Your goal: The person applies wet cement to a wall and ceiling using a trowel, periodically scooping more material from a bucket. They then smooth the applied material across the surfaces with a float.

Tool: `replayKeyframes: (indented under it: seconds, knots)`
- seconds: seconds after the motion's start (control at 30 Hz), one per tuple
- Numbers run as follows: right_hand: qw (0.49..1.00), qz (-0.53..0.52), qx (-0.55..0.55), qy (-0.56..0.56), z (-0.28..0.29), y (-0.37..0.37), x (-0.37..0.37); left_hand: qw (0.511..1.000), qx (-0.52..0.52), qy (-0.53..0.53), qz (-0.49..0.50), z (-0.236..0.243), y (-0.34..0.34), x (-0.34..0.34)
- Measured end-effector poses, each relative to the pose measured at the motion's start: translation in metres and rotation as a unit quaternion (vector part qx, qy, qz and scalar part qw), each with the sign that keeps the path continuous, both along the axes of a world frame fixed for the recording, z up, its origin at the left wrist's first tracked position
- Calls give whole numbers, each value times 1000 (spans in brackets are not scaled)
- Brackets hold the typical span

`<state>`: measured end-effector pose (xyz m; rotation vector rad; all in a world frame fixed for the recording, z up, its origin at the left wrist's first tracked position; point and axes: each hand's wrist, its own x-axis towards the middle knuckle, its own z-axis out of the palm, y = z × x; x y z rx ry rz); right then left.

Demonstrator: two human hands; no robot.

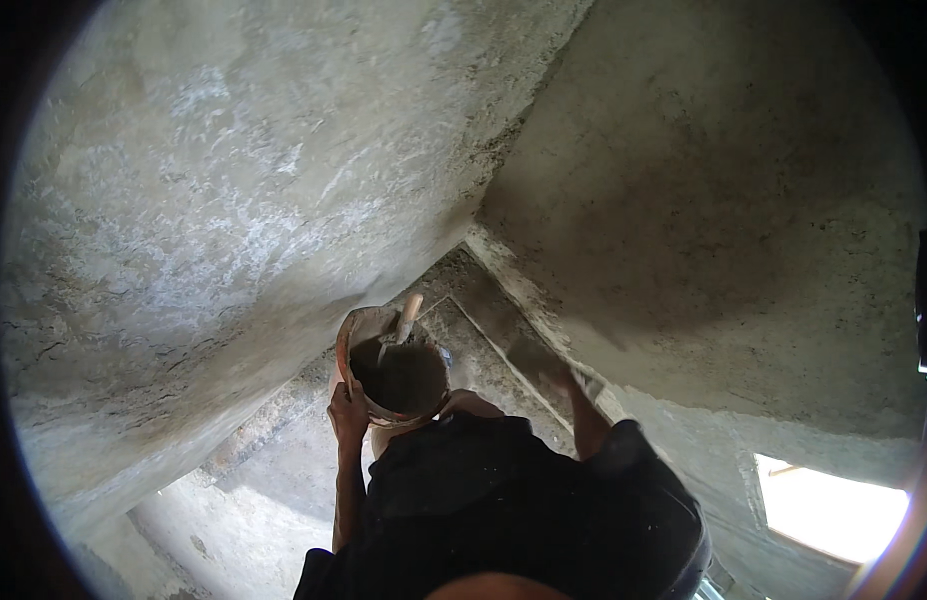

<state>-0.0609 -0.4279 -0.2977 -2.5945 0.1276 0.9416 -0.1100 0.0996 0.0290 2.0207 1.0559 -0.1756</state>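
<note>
A round reddish-brown bucket (345, 343) is held against the front of my body, with dark grey wet mortar (409, 382) inside. My left hand (349, 408) grips its left side at the rim. A trowel (411, 312) leans in the bucket, wooden handle up and blade partly sunk in the mortar. Over to the right, my right hand (567, 388) is low beside the right wall and smeared by motion. It appears closed on a flat dark tool (532, 360), whose exact kind the blur hides.
Rough grey plastered walls rise at left (214, 200) and right (714, 200), meeting in a corner ahead. A narrow ledge or board edge (494, 345) runs along the foot of the right wall. Bright light enters through an opening (834, 508) at the lower right. Pale floor (249, 525) shows lower left.
</note>
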Motion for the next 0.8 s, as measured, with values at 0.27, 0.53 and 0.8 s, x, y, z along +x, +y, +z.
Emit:
replayKeyframes:
  seconds: [0.27,0.53,0.8]
  knots:
    - [917,-314,75,236,38,18,-170,1000,18,-9,0,-13,-16,8]
    - [982,-185,-27,-9,39,54,-126,993,30,-58,-101,-22,-28,28]
    - [964,163,-16,-209,-8,40,-75,983,63,-50,-167,-15,-52,39]
